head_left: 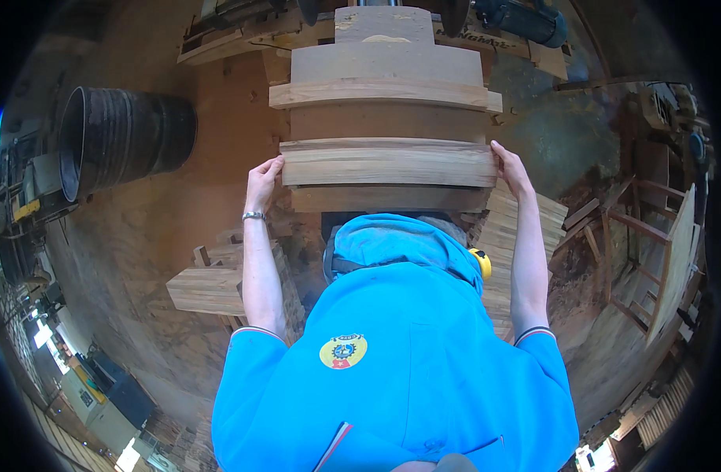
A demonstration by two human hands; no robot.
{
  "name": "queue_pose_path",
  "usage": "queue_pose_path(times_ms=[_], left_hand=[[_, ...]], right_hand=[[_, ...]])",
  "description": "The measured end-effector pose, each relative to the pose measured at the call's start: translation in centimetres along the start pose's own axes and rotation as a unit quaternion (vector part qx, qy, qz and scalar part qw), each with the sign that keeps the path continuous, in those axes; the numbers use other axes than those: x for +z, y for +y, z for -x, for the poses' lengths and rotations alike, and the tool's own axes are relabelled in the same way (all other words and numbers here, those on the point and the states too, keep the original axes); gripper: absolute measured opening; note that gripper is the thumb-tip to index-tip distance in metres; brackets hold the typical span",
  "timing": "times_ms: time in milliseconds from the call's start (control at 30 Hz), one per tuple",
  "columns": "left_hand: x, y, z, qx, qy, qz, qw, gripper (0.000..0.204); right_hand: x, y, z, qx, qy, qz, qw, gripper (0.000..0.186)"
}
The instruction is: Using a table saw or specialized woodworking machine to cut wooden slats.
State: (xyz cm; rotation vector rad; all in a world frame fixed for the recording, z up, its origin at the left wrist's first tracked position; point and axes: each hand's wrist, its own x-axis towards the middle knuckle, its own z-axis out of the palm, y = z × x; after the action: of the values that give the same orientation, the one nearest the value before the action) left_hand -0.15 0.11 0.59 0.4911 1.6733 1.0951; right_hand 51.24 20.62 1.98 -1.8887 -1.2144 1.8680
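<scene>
A pale wooden board (388, 164), which looks made of narrow strips side by side, lies crosswise in front of me on a wooden work surface (388, 122). My left hand (264, 181) is closed on its left end, with the thumb and fingers at the edge. At the opposite end my right hand (511, 167) grips the board's corner, fingertips along the end. Farther off, a narrower wooden strip (384, 94) rests across the same surface, apart from both hands.
Stacked wood pieces (211, 289) sit low at my left, and a larger stack (526, 224) at my right. A dark barrel (132, 138) lies tipped at the far left. Beyond the surface is a blue motor (526, 22). A wooden frame (643, 244) stands far right.
</scene>
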Motion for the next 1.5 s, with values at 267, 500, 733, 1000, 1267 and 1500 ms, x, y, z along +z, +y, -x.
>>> queue_pose_path(times_ms=[267, 500, 733, 1000, 1267, 1500], left_hand=[[-0.4, 0.2, -0.2, -0.041, -0.038, 0.098, 0.994, 0.032], [-1.1, 0.2, -0.4, -0.053, -0.034, 0.095, 0.994, 0.031], [-2.6, -0.5, -3.5, -0.108, -0.12, 0.151, 0.975, 0.056], [-0.3, 5.6, -11.3, 0.009, -0.1, 0.068, 0.993, 0.056], [0.9, 6.0, -8.5, 0.161, -0.077, -0.052, 0.983, 0.061], [0.2, 4.0, -8.2, 0.052, -0.02, -0.004, 0.998, 0.049]], right_hand=[[-0.1, 1.0, -0.3, -0.008, 0.019, -0.059, 0.998, 0.053], [0.1, 1.1, -0.7, -0.024, -0.001, -0.042, 0.999, 0.05], [-0.9, -0.5, -2.2, 0.002, 0.018, -0.016, 1.0, 0.064], [-0.2, -6.1, -7.0, -0.021, 0.067, -0.084, 0.994, 0.062], [1.1, -5.2, -7.1, -0.035, 0.089, -0.206, 0.974, 0.046], [1.1, -4.8, -5.1, 0.044, 0.085, -0.115, 0.989, 0.051]])
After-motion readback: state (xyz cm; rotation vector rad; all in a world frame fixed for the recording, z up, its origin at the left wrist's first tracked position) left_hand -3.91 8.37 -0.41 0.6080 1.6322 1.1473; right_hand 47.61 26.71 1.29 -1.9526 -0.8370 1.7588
